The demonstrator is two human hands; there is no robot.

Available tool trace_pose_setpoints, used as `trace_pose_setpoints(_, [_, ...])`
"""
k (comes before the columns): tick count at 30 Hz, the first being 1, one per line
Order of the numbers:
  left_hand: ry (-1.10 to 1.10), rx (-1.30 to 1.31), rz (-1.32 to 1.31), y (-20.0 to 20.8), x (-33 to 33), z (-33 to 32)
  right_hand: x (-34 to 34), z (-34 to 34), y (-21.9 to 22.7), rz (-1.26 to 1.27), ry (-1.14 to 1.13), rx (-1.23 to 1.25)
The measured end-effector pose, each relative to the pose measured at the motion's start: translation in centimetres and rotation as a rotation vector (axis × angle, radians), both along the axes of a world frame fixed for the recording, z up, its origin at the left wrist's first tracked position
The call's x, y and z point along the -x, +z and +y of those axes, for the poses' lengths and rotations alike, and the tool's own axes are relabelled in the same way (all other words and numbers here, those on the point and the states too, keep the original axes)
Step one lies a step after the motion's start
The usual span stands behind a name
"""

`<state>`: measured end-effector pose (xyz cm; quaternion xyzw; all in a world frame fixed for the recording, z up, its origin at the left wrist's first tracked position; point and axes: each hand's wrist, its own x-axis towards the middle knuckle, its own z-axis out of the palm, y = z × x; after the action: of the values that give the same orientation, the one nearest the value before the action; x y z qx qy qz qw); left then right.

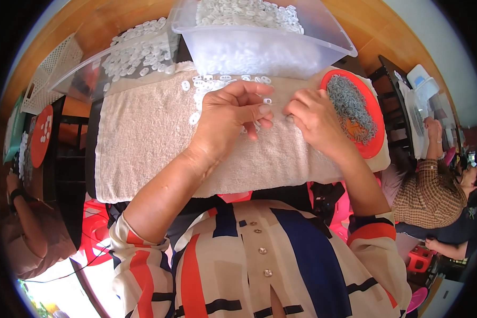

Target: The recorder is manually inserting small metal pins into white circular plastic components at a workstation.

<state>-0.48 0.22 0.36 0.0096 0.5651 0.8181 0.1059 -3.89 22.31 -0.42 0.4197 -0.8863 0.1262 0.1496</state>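
Observation:
My left hand [229, 114] is held over the towel with its fingers curled. A small white plastic piece with a hole [267, 100] sits between its thumb and fingers. Close by on the right, my right hand [317, 117] pinches a small grey screw-like piece, mostly hidden by the fingertips. Beneath and behind my left hand lies a loose pile of white oval plastic pieces [200, 95], partly covered by that hand. At my right, a red oval tray [377, 106] holds a heap of small grey screws [347, 100].
A beige towel [143, 138] covers the table. Behind it stands a clear bin [265, 40] full of white pieces; a second clear bin [82, 79] lies at far left with more. People work at tables on the left [32, 228] and right [429, 196].

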Motion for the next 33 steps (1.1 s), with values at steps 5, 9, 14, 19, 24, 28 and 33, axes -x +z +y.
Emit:
trace_pose_setpoints(5, [-0.008, 0.000, -0.008, -0.1, 0.2, -0.2, 0.1, -0.2, 0.6, -0.046, -0.015, 0.127])
trace_pose_setpoints(9, [-0.001, -0.035, -0.016, -0.4, 0.3, -0.4, -0.2, -1.5, 2.0, -0.207, 0.022, 0.363])
trace_pose_setpoints(14, [0.057, -0.092, 0.005, 0.0, 0.1, -0.3, -0.3, -3.4, 2.7, -0.296, 0.043, 0.372])
trace_pose_setpoints(19, [0.109, -0.123, 0.043, 0.3, 0.1, -0.3, 0.4, -4.4, 3.1, -0.180, 0.096, 0.341])
trace_pose_setpoints(24, [0.144, -0.099, 0.055, 0.2, 0.3, -0.7, 0.5, -5.1, 3.0, -0.099, 0.108, 0.384])
trace_pose_setpoints(28, [0.165, -0.123, 0.048, 0.1, 0.3, -0.8, 0.4, -5.3, 3.1, -0.145, 0.109, 0.416])
trace_pose_setpoints(33, [0.206, -0.172, 0.053, 0.6, 0.1, -0.6, 0.6, -5.5, 3.2, -0.082, 0.114, 0.405])
